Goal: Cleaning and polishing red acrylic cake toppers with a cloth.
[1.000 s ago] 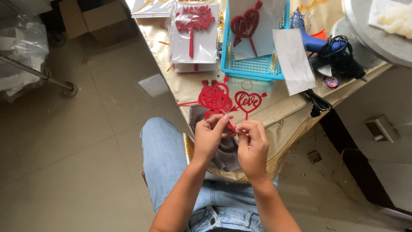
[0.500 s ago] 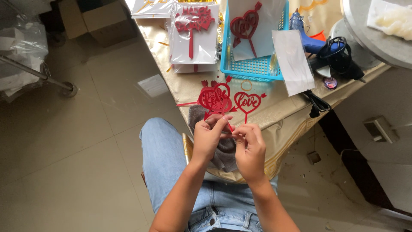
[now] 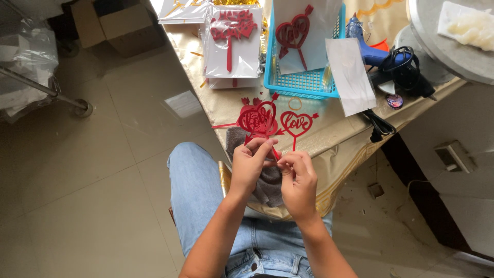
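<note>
My left hand grips the stems of a bunch of red heart-shaped cake toppers, which fan out above my fingers. My right hand pinches the thin stem of a single red heart topper right beside the bunch. Both hands meet just below the table's near edge, over a grey cloth on my lap. The lower ends of the stems are hidden by my fingers.
A gold-covered table carries a blue basket with a packed red heart topper, a stack of packed toppers, a clear plastic sleeve, a blue glue gun with black cord, and a round grey stand. Cardboard box on the tiled floor.
My hands and the toppers stay almost in place; my right hand's fingers have shifted slightly along the single topper's stem.
</note>
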